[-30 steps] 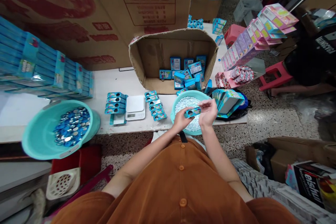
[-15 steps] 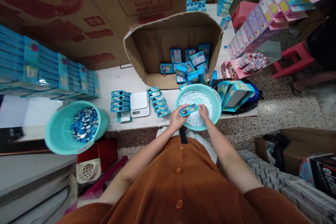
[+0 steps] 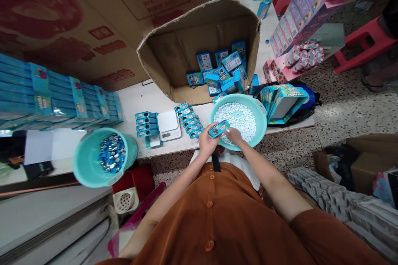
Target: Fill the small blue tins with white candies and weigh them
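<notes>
My left hand (image 3: 207, 143) is closed around a small blue candy box (image 3: 219, 128), held tilted with its printed face and round dark window upward. Close by the box's right end is my right hand (image 3: 234, 136), its fingers drawn together; whether they hold anything is hidden. Both hands are over the near left part of a turquoise basin (image 3: 261, 126). Small white candies (image 3: 245, 116) are spread inside it. Left of my hands, several similar blue boxes (image 3: 190, 121) lie in a row beside a white digital scale (image 3: 168, 123).
A cardboard carton (image 3: 161, 58) holding loose blue boxes opens toward me behind the basin. On the left stand a turquoise tub (image 3: 82, 161) of blue and silver pieces and stacked blue packs (image 3: 56, 95). Flattened blue display boxes (image 3: 284, 105) lie at the right, near a pink stool (image 3: 357, 45).
My right hand has moved left and closer to the box, which has shifted slightly left with my left hand. The camera view has turned a little.
</notes>
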A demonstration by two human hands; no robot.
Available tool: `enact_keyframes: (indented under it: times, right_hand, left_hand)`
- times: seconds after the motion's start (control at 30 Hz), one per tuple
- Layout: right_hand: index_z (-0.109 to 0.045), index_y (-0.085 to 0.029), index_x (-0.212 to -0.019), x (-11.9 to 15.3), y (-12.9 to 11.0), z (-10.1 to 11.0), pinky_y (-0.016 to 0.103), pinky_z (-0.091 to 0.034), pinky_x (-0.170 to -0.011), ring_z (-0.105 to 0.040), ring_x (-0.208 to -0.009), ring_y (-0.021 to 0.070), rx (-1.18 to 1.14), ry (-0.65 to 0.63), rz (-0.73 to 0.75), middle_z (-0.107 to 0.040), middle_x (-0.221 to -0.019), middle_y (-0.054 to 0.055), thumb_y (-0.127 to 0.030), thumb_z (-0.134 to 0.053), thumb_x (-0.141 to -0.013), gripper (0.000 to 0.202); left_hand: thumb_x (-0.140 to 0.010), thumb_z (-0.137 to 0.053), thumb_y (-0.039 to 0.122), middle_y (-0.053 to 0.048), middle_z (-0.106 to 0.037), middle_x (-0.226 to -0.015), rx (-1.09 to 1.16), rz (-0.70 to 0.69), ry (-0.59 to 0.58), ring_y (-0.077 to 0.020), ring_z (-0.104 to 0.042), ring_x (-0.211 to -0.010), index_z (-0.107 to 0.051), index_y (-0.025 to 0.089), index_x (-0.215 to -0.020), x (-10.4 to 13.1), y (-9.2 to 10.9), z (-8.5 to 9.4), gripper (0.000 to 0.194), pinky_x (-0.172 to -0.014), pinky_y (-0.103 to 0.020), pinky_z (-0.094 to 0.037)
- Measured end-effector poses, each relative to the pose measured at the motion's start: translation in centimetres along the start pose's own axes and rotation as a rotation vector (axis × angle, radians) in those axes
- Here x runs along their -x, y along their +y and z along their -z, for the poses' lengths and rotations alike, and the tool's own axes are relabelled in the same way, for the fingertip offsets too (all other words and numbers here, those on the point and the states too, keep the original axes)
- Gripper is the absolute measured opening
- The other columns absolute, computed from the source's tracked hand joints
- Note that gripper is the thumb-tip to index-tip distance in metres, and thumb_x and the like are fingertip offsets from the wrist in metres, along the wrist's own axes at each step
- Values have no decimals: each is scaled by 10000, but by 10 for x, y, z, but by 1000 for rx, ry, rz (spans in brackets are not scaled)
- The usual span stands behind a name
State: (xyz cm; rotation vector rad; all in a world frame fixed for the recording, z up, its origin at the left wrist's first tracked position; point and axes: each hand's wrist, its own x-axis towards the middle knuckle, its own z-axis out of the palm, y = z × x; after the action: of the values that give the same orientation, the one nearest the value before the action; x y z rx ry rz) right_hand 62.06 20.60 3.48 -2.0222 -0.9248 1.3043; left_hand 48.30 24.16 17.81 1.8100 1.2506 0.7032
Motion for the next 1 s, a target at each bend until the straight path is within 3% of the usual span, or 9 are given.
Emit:
enact_keyframes:
  times: [0.13,0.23,0.3,0.43,0.57,0.7,0.87,1.0]
  right_hand:
    - [-530,-210,-728,0,-13,8,247,-408,-570,-562,-637,146,-255,26,-64,-599,-675,9,-547,-435,-785,355]
    - [-502,-211,-777,5,-28,24,195,-327,-407,-470,-463,90,-755,16,-214,-546,-598,-20,-510,-475,-771,300]
    - [-493,-207,-760,11,-41,40,169,-242,-340,-394,-388,60,-1107,-66,-266,-505,-541,-40,-442,-543,-736,241]
    - [-479,-206,-739,29,-70,72,146,-191,-302,-362,-358,44,-1403,-140,-112,-501,-524,-51,-350,-543,-748,158]
    - [-464,-212,-727,49,-101,89,139,-227,-309,-414,-391,51,-1513,-107,-21,-519,-552,-47,-374,-529,-785,184]
    - [-435,-209,-675,64,-122,88,147,-285,-338,-468,-443,56,-1537,-17,26,-541,-598,-38,-439,-522,-805,278]
    - [-444,-209,-640,75,-129,79,199,-423,-463,-496,-484,82,-1442,105,78,-496,-537,-44,-514,-546,-776,349]
    - [-448,-209,-606,77,-130,79,220,-437,-505,-491,-481,91,-1370,161,70,-463,-495,-44,-545,-537,-763,381]
  left_hand:
    - [-729,-656,218,-47,-655,-1113,-12,-5,4,-208,-607,-1038,-602,214,-1106,1,-3,-1,382,-918,-336,-477]
    - [-723,-659,207,-39,-659,-1099,-13,2,10,-204,-615,-1017,-600,222,-1112,2,-7,-4,393,-900,-327,-483]
    - [-711,-670,205,-37,-663,-1086,-14,17,20,-203,-622,-999,-602,221,-1105,2,-9,-8,400,-889,-324,-489]
    - [-695,-675,189,-35,-664,-1091,-34,27,19,-206,-625,-998,-603,220,-1098,0,-12,-17,411,-900,-333,-488]
    - [-675,-660,131,-25,-657,-1115,-97,-35,-37,-211,-605,-1043,-608,233,-1093,-3,-9,-27,433,-933,-343,-470]
    - [-675,-633,104,-30,-662,-1099,-181,-133,-123,-213,-602,-1034,-608,233,-1099,-4,0,-37,444,-922,-345,-471]
    - [-673,-622,116,-39,-670,-1096,-243,-179,-176,-229,-604,-1024,-617,219,-1090,-7,8,-45,429,-913,-360,-472]
    - [-651,-640,127,-51,-673,-1087,-209,-139,-194,-240,-614,-1013,-626,211,-1086,-11,8,-51,443,-906,-372,-481]
